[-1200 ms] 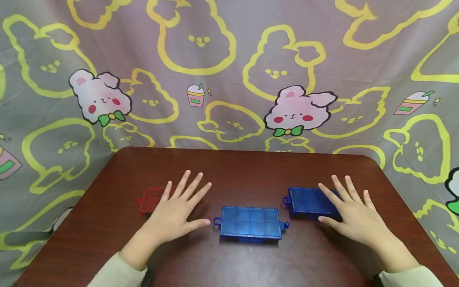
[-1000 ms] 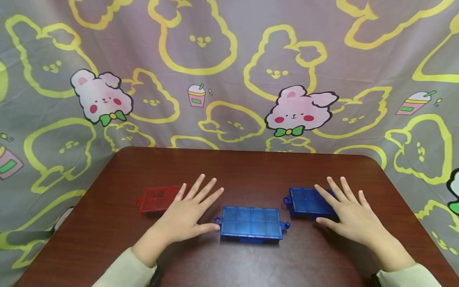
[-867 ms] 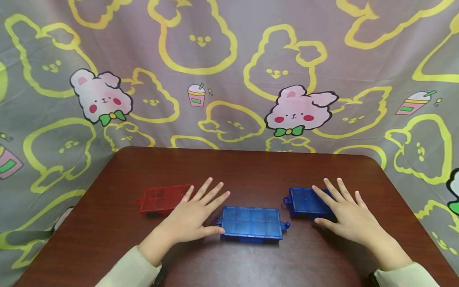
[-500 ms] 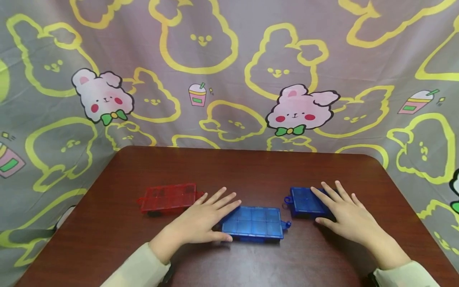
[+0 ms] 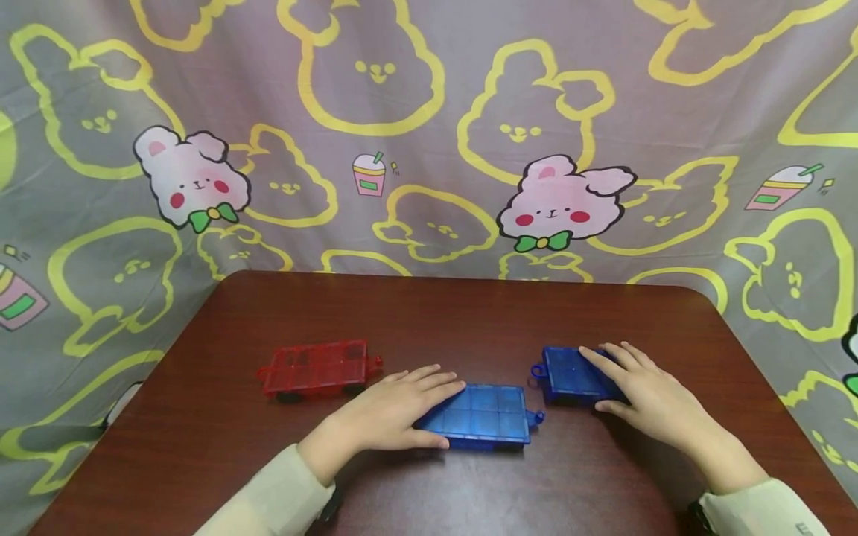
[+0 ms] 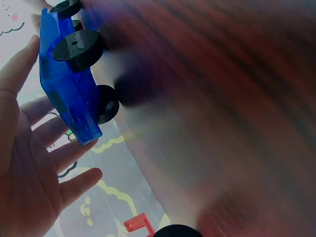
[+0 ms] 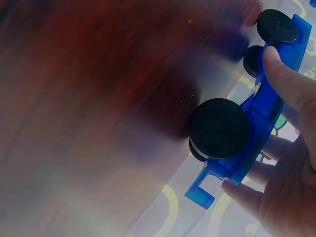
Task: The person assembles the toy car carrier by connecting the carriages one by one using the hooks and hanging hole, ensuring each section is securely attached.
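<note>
Two translucent blue toy wagon bases and a red one stand on the table (image 5: pixel 436 305), with coupling ends and black wheels. My left hand (image 5: pixel 385 413) lies over the left end of the middle blue wagon base (image 5: pixel 492 417), thumb at its near side. In the left wrist view, its fingers (image 6: pixel 81 180) are extended beside that base (image 6: pixel 66 81). My right hand (image 5: pixel 660 402) holds the right blue wagon base (image 5: pixel 570 376). The right wrist view shows the thumb on one side of this base (image 7: pixel 269 106) and fingers on the other. The hand hides its right end.
The red wagon base (image 5: pixel 318 368) stands to the left, apart from both hands. Behind the table hangs a grey curtain (image 5: pixel 429 149) printed with cartoon rabbits. The table's far edge runs just in front of the curtain.
My left hand has moved right, from over the red wagon base to the middle blue one. My right hand has shifted slightly left and its spread fingers have closed around the right blue base.
</note>
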The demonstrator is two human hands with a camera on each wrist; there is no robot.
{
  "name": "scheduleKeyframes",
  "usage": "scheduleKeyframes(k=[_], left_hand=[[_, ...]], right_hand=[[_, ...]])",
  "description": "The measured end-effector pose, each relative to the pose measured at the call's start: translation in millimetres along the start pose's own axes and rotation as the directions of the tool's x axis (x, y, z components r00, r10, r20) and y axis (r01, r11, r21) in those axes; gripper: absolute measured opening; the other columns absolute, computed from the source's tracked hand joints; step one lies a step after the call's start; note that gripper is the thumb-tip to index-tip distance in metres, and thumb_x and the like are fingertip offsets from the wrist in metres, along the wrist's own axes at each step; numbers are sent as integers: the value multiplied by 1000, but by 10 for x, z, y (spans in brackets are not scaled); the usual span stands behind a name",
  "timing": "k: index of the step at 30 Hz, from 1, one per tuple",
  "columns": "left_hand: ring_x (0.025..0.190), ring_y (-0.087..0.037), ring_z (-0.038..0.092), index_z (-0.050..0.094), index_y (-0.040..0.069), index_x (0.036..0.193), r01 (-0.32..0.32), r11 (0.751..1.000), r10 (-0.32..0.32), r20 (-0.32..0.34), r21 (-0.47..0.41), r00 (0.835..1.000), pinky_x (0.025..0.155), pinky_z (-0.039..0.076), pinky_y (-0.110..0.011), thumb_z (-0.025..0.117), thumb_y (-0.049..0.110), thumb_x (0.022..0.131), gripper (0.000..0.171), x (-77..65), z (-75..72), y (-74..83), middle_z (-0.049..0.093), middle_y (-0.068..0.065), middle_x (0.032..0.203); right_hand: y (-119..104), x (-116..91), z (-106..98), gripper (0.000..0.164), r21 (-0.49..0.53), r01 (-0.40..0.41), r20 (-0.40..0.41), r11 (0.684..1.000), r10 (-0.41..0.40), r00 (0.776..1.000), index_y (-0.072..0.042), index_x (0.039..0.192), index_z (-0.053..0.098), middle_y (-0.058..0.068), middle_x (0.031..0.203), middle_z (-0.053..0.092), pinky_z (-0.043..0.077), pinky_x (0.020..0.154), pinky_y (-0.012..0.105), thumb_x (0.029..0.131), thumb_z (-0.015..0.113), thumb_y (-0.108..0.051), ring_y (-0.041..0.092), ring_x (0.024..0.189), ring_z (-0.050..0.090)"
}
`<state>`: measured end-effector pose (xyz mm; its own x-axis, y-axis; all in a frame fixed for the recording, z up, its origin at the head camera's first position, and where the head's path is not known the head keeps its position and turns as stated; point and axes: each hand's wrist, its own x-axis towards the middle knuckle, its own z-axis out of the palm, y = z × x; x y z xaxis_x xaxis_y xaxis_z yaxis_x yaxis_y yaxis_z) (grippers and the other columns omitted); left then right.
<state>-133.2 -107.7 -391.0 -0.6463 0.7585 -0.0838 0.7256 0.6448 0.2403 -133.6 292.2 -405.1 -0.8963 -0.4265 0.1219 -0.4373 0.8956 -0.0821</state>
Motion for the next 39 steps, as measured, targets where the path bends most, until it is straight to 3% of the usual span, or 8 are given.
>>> scheduleKeyframes(k=[7,14,20,28,39], left_hand=[[144,-21,42,38,26,154,3,1000,-3,21,-4,1000,111,44,-48,62,60,90,76,57,7,6,44,0,156],[137,-19,50,44,26,150,34,998,-33,22,-46,999,106,49,-44,69,58,86,76,91,-10,9,49,1,151],[135,-19,52,47,24,149,29,998,-29,12,-58,1000,105,49,-41,71,57,85,76,99,-18,5,51,1,150],[134,-18,52,47,25,149,42,996,-40,23,-73,999,107,48,-39,71,57,85,76,83,-11,-24,51,3,150],[132,-17,53,48,24,149,41,997,-40,14,-63,999,105,49,-38,70,57,85,75,55,-27,-34,51,2,149]], right_hand=[[33,-29,-4,82,27,8,10,1000,-8,1000,-23,148,46,20,137,52,54,81,59,77,84,-37,42,123,48],[28,-56,-33,83,41,-5,22,999,4,1000,-28,148,46,17,136,53,54,79,57,76,85,-38,40,121,49],[29,-101,-34,81,27,-25,12,999,24,1000,-29,146,48,15,135,53,54,78,57,75,85,-41,38,121,48],[49,-177,-50,80,22,8,-33,1000,-8,999,-30,144,51,12,133,54,54,70,51,73,86,-43,35,118,50],[-16,-240,-77,82,8,35,-88,999,-35,995,-31,144,51,8,130,55,55,70,46,71,87,-41,28,117,50]])
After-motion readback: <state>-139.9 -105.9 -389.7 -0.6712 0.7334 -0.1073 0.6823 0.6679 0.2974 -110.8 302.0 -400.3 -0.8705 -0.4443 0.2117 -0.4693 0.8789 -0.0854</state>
